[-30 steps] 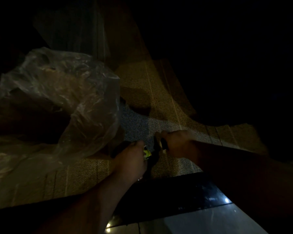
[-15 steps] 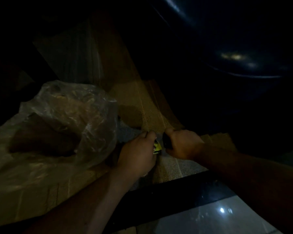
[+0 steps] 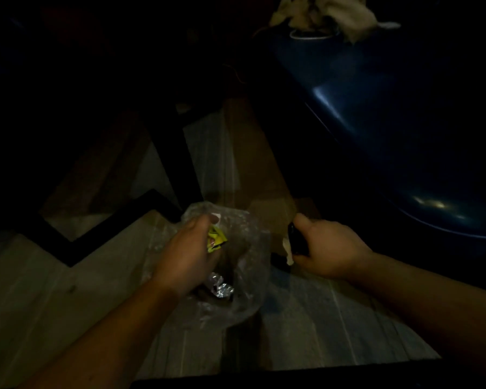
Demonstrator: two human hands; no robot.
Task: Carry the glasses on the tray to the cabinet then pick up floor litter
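Note:
In dim light, my left hand [image 3: 187, 254] grips a yellow wrapper [image 3: 216, 238] together with the rim of a clear plastic bag [image 3: 247, 279] that hangs below it. Crumpled silver foil [image 3: 221, 288] shows inside the bag. My right hand [image 3: 327, 249] is closed around a dark object [image 3: 297, 240] with a pale scrap of paper [image 3: 288, 249] against it, just right of the bag. No tray or glasses are in view.
A striped rug [image 3: 320, 327] covers the floor below my hands. A dark blue rounded seat [image 3: 404, 130] fills the right side, with a pale crumpled cloth [image 3: 323, 12] at the top. Black furniture legs [image 3: 177, 158] stand to the upper left.
Both hands have lifted off the rug with the litter. The plastic bag, earlier spread out at the left, now hangs bunched under my left hand. The view has swung upward.

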